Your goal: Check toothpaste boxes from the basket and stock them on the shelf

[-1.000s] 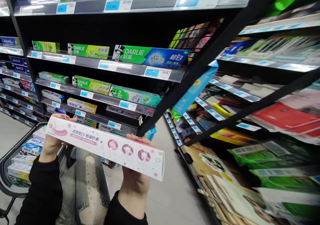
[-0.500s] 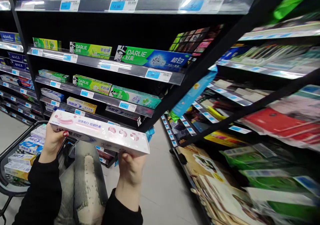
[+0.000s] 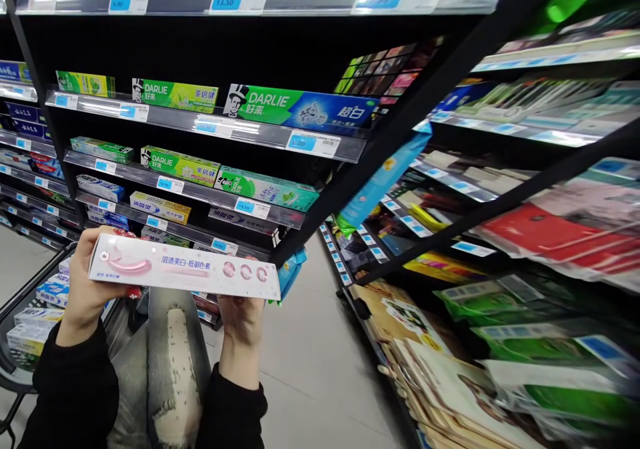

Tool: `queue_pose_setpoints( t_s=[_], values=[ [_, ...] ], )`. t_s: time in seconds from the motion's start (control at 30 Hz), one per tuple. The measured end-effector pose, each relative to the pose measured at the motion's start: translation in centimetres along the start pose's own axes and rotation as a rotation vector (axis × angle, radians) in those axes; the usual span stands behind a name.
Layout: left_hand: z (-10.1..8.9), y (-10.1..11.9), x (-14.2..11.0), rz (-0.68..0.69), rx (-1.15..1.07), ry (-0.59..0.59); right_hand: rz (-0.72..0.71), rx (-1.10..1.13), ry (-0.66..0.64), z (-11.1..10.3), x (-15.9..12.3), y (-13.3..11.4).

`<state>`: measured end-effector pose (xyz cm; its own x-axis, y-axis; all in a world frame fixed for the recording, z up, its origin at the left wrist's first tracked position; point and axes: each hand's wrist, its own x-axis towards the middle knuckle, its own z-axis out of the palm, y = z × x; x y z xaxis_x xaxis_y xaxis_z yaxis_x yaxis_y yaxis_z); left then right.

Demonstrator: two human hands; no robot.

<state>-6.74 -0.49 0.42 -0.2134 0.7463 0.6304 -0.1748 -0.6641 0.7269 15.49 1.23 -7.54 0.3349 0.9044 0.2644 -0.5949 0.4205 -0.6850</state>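
Observation:
Between my two hands I hold a long white and pink toothpaste box [image 3: 185, 266], with its printed narrow side turned toward me. My left hand [image 3: 86, 282] grips the box's left end, red-nailed fingers above and thumb below. At the right end, my right hand [image 3: 243, 314] is closed on the box from beneath and behind; most of its fingers are hidden. Just beyond the box, a lower shelf holds a yellow and white toothpaste box [image 3: 160, 207] and a green Darlie toothpaste box [image 3: 180, 165].
A black-rimmed cart or basket [image 3: 15, 316] with several toothpaste boxes stands at the lower left. Above, a shelf carries a green and blue Darlie box [image 3: 303, 110]. A blue packet [image 3: 383, 179] hangs at the shelf's end. Packaged goods [image 3: 550, 342] fill the right-hand racks, beyond the grey floor [image 3: 310, 349].
The toothpaste box has rolled so that its printed side faces me more squarely, and it has shifted slightly left. My left fingers now show over its top edge. The view has tilted slightly.

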Motion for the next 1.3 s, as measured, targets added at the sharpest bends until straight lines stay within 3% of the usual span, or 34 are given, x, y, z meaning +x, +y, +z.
queue_pose_setpoints(
  t_s=[0.17,0.37,0.7,0.87,1.3],
  values=[
    [0.1,-0.4,0.2,0.073,-0.119,-0.138,-0.064,-0.064,-0.001,0.1,-0.2,-0.7],
    [-0.1,-1.3,0.5,0.03,-0.184,-0.155,-0.141,-0.134,-0.013,0.2,-0.6,-2.1],
    [0.6,-2.7,0.5,-0.165,-0.395,-0.056,-0.31,-0.219,-0.08,0.9,-1.5,-4.6],
    [0.8,-3.1,0.4,-0.247,-0.405,0.016,-0.289,-0.295,-0.019,1.5,-1.8,-5.5],
    [0.3,-4.1,0.3,-0.323,-0.372,0.059,-0.226,-0.302,0.043,2.3,-1.9,-5.8]
  ],
)
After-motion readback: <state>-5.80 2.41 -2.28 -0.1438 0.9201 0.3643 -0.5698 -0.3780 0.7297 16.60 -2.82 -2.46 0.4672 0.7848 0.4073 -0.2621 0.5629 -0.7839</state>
